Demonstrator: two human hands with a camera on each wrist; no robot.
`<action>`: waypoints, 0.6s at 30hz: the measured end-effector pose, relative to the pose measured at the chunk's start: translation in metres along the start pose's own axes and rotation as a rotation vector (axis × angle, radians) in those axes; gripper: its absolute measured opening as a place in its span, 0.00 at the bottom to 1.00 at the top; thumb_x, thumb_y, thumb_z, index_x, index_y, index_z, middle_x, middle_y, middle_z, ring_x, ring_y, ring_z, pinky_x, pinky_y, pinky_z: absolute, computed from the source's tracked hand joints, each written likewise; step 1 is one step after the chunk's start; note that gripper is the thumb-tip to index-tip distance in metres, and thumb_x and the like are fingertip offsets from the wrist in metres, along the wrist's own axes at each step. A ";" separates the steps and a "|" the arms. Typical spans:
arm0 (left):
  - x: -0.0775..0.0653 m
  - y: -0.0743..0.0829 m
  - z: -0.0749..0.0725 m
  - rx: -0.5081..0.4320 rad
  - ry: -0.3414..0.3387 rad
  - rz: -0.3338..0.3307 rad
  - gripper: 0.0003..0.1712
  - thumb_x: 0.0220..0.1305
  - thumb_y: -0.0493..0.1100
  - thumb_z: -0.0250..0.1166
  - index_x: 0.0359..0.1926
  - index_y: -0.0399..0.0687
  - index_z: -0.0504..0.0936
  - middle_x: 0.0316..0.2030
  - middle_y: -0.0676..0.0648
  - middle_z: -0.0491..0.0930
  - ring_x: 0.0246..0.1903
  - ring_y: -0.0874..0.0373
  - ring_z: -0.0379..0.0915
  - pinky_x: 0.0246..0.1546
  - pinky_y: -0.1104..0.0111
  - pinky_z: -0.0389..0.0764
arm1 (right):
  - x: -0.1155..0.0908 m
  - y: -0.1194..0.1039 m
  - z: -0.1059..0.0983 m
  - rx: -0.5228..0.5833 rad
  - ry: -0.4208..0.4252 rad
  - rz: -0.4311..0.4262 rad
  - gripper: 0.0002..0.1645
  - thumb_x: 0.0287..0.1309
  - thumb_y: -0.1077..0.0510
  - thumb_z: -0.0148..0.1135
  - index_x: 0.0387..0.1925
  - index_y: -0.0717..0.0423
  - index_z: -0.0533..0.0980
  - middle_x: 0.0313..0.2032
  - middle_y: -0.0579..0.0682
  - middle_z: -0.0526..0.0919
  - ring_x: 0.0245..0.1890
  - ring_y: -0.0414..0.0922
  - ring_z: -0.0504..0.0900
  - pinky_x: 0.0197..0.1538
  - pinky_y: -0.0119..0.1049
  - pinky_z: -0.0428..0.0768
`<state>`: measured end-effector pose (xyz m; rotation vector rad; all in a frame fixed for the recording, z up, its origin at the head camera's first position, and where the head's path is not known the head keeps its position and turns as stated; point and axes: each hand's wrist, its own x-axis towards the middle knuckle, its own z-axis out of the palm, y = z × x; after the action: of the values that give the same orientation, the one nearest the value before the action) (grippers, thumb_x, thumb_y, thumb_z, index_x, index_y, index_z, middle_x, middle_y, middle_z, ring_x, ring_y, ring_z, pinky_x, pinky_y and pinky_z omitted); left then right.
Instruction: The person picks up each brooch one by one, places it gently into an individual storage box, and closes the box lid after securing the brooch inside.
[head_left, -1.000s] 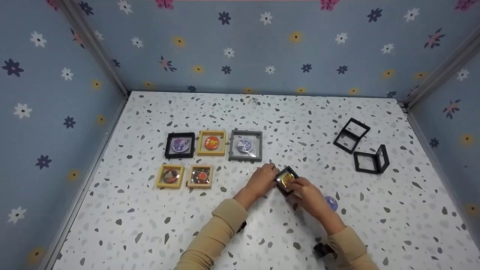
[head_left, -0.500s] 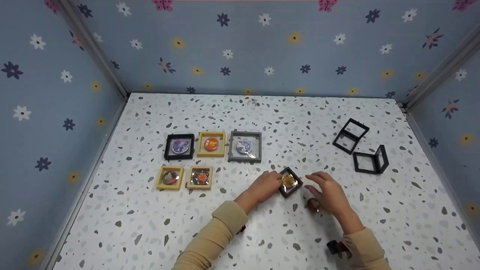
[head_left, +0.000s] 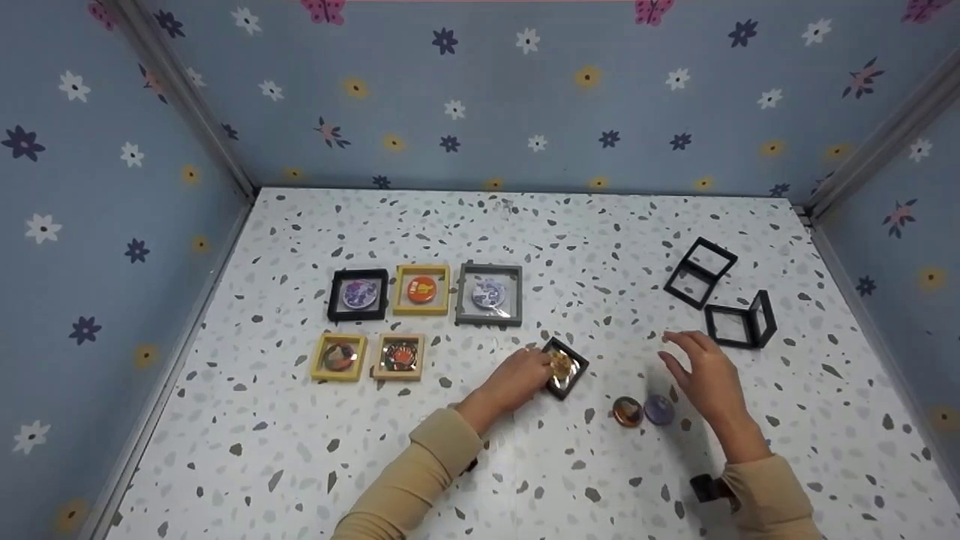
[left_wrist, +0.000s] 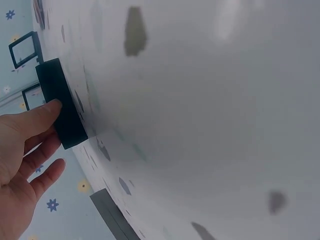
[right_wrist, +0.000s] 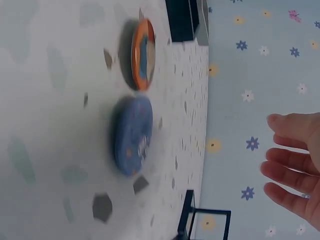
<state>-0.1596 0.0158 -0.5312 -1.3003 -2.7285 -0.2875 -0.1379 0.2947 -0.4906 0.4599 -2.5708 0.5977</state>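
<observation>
My left hand (head_left: 517,379) pinches the left edge of a small black display frame (head_left: 574,369) with a yellow round badge (head_left: 559,364) inside. In the left wrist view the thumb (left_wrist: 47,114) presses the dark side of that frame (left_wrist: 70,117) and the fingers lie behind it. My right hand (head_left: 709,379) hovers above the table with fingers loosely bent and nothing in them. Left of it lie an orange-brown badge (head_left: 627,412) and a purple-blue badge (head_left: 659,409), side by side. Both badges also show in the right wrist view, the blue one (right_wrist: 134,137) nearer.
Two unfolded black frames lie at the right, one flat (head_left: 701,272) and one (head_left: 739,324) with its lid raised. At the left several filled frames stand in two rows, among them a grey one (head_left: 489,319) and a yellow one (head_left: 421,310). Flowered walls (head_left: 480,90) enclose the table.
The right hand has let go of the black frame and moved right, uncovering the orange-brown badge. The left hand has drawn the frame slightly left.
</observation>
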 end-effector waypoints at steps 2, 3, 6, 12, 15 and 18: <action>-0.005 -0.001 -0.001 -0.041 0.004 -0.023 0.09 0.47 0.36 0.64 0.33 0.47 0.81 0.35 0.50 0.77 0.33 0.58 0.72 0.35 0.71 0.71 | 0.001 0.007 -0.005 -0.020 0.018 0.016 0.18 0.41 0.65 0.68 0.40 0.64 0.77 0.35 0.59 0.77 0.34 0.55 0.77 0.31 0.48 0.75; -0.008 -0.002 -0.001 -0.054 0.005 -0.032 0.09 0.46 0.36 0.65 0.33 0.47 0.81 0.35 0.50 0.77 0.33 0.58 0.72 0.35 0.71 0.71 | 0.001 0.010 -0.008 -0.032 0.026 0.025 0.19 0.42 0.65 0.67 0.40 0.64 0.77 0.35 0.59 0.76 0.33 0.55 0.77 0.30 0.48 0.75; -0.014 -0.003 -0.004 -0.052 0.000 -0.047 0.10 0.44 0.39 0.67 0.33 0.47 0.81 0.36 0.50 0.78 0.33 0.58 0.72 0.33 0.71 0.71 | 0.003 0.020 -0.017 -0.069 0.044 0.062 0.20 0.43 0.64 0.67 0.42 0.66 0.75 0.36 0.62 0.75 0.33 0.57 0.76 0.28 0.50 0.74; -0.026 -0.007 -0.005 0.026 -0.006 -0.053 0.06 0.50 0.37 0.61 0.31 0.46 0.81 0.34 0.50 0.77 0.32 0.57 0.71 0.31 0.70 0.71 | 0.007 0.039 -0.034 -0.127 0.040 0.185 0.23 0.46 0.63 0.64 0.46 0.68 0.71 0.41 0.67 0.72 0.38 0.63 0.72 0.30 0.55 0.71; -0.031 -0.009 -0.006 0.029 0.004 -0.064 0.05 0.52 0.35 0.59 0.30 0.45 0.81 0.33 0.50 0.77 0.32 0.57 0.71 0.31 0.70 0.71 | 0.009 0.050 -0.040 -0.162 0.039 0.249 0.24 0.48 0.63 0.63 0.47 0.70 0.69 0.42 0.68 0.70 0.40 0.64 0.70 0.32 0.57 0.70; -0.036 -0.011 -0.007 0.020 0.021 -0.073 0.05 0.52 0.35 0.59 0.29 0.45 0.81 0.33 0.50 0.77 0.32 0.57 0.72 0.32 0.69 0.72 | 0.011 0.061 -0.043 -0.198 0.040 0.308 0.25 0.49 0.63 0.62 0.48 0.71 0.68 0.43 0.69 0.69 0.41 0.65 0.69 0.34 0.58 0.69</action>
<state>-0.1455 -0.0201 -0.5323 -1.1880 -2.7576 -0.2777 -0.1569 0.3649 -0.4705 -0.0157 -2.6472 0.4400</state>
